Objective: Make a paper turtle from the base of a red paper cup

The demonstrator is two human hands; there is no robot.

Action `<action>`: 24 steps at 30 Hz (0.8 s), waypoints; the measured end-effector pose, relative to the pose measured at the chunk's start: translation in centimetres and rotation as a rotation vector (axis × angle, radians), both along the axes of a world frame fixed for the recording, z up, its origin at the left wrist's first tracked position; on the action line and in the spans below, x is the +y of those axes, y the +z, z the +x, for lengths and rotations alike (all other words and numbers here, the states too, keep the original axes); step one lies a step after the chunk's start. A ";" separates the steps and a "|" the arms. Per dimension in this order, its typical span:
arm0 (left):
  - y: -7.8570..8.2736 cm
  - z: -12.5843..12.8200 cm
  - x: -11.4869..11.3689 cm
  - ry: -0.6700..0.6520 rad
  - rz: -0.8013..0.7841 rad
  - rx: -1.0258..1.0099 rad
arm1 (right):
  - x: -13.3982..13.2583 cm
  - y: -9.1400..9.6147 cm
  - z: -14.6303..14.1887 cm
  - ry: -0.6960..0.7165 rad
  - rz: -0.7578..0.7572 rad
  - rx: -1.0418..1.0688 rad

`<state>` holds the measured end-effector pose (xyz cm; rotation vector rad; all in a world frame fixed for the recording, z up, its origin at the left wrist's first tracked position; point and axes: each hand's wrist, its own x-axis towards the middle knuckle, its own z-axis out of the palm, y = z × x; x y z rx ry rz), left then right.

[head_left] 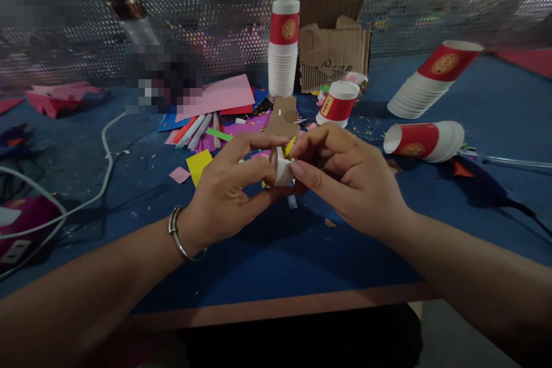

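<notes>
Near the middle of the view, my left hand [226,187] curls its thumb and fingers around a small white paper piece [282,170] with a rounded opening. It looks like part of a paper cup, though fingers cover much of it. My right hand [351,175] pinches at the right edge of this piece. A bit of yellow paper [290,146] sticks up by the right fingertips. Both hands are above the blue table [259,264]. Behind them lie a brown cardboard strip [282,115] and a green paper strip [219,134].
A tall cup stack [283,63] stands before a torn cardboard box [334,54]. Further right are an upside-down cup [338,104], a leaning cup stack [431,81] and cups lying sideways [425,141]. Coloured paper [222,95], markers [196,131] and a white cable [106,149] occupy the left.
</notes>
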<state>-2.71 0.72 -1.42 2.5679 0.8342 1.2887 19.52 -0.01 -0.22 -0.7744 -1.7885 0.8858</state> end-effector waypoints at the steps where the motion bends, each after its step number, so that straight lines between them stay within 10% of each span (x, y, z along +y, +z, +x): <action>1: 0.0 0.0 -0.1 0.005 0.014 0.007 | -0.1 0.1 0.0 -0.007 0.026 -0.019; 12: 0.0 -0.2 -0.1 0.008 0.215 0.122 | -0.3 -0.1 0.1 -0.041 0.119 -0.047; 24: 0.0 0.0 -0.2 0.033 0.080 0.016 | -0.9 -0.5 -0.4 -0.021 0.090 -0.025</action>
